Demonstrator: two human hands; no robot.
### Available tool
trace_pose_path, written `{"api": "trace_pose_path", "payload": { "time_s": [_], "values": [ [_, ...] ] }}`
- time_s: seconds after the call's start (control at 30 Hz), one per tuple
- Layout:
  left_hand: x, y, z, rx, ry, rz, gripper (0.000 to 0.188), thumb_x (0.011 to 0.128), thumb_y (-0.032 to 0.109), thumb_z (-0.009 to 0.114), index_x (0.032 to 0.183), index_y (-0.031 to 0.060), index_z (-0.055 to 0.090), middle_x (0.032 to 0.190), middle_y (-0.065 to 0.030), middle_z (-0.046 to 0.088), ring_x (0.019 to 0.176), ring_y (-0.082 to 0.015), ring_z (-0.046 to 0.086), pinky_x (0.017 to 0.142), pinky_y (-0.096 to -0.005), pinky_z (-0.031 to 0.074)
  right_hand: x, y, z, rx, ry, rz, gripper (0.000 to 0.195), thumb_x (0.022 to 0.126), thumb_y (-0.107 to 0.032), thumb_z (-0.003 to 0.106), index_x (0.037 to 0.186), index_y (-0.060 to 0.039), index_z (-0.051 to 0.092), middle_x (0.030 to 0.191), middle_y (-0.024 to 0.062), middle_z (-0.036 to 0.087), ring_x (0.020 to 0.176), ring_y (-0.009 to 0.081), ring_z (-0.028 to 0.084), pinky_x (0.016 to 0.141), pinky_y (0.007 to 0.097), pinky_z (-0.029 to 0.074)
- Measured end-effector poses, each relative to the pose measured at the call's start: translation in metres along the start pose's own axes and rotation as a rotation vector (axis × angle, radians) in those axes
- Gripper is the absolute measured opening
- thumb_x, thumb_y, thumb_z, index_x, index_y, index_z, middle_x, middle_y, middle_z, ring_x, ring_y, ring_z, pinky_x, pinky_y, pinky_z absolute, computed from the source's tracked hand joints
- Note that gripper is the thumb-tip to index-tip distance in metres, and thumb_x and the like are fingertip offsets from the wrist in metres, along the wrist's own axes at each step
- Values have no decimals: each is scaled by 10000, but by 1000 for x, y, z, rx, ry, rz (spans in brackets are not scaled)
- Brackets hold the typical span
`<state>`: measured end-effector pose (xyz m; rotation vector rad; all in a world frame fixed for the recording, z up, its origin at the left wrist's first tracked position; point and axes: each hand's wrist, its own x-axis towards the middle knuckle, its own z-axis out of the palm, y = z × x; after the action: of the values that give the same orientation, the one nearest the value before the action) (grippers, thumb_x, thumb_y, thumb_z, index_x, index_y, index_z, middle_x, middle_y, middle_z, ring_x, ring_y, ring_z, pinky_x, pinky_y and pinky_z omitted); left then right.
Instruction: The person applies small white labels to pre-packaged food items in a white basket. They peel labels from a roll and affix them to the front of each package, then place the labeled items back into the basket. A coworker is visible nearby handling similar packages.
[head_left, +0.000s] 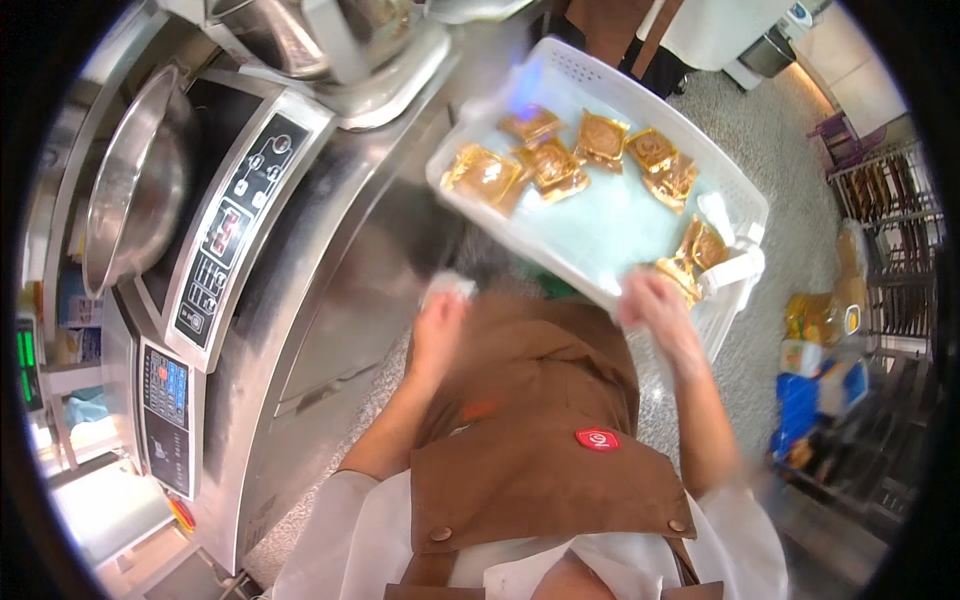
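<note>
My left hand (442, 311) is closed on a small crumpled white cloth or paper (448, 286), beside the steel counter's edge. My right hand (651, 304), blurred, is at the near rim of a white plastic crate (517, 244); whether its fingers grip the rim cannot be made out. Several golden-wrapped square packets (602, 138) lie in the crate, on its pale blue-green bottom. A white bottle (731, 270) rests at the crate's right end, next to more golden packets (705, 244).
To the left, a steel counter (300, 315) bears an induction cooker's control panel (240, 225), a metal bowl (139, 187) and a scale (169, 420). A mixer base (394, 90) stands beyond. Racks (892, 247) and a blue crate (796, 409) are at right. Another person's apron (611, 26) shows at the top.
</note>
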<state>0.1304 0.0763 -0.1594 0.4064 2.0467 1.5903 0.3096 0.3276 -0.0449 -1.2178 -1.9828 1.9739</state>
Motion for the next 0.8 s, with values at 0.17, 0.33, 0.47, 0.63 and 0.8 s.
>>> {"api": "trace_pose_path", "payload": {
  "time_s": [0.17,0.33,0.47,0.63,0.8],
  "values": [
    [-16,-8,-9,-93,62,-43,161,902,116,482,999,2,538,862,-32,592,774,-86,568,669,-216,465,163,-33,77,-403,53,-452,526,827,-393,519,1189,-14,477,1084,156,582,1019,279,547,890,364,406],
    [-14,-21,-26,-31,53,29,151,898,103,480,991,0,539,874,-41,587,779,-89,561,678,-221,465,262,-39,119,-1084,-139,-447,471,843,-383,421,1195,-78,490,1204,162,507,1120,318,470,934,392,371],
    [-4,-6,-34,-46,73,65,151,900,108,472,966,-5,548,864,-48,582,762,-89,555,673,-221,462,230,-82,157,-1167,-240,-237,440,888,-343,364,1182,-48,507,1224,192,476,1140,333,445,967,388,336],
    [20,1,-32,13,65,23,166,904,126,469,964,-7,549,871,-57,575,753,-95,555,669,-221,462,231,-79,155,-1032,-111,-201,489,817,-455,436,1111,-93,582,1094,185,567,1049,338,515,908,402,379],
    [35,5,-27,0,37,-73,177,905,138,475,975,-6,550,882,-57,571,742,-98,558,657,-226,460,218,-77,148,-823,-228,-273,475,771,-389,572,1137,-85,563,1086,172,576,1030,316,533,889,374,399]
  ]
}}
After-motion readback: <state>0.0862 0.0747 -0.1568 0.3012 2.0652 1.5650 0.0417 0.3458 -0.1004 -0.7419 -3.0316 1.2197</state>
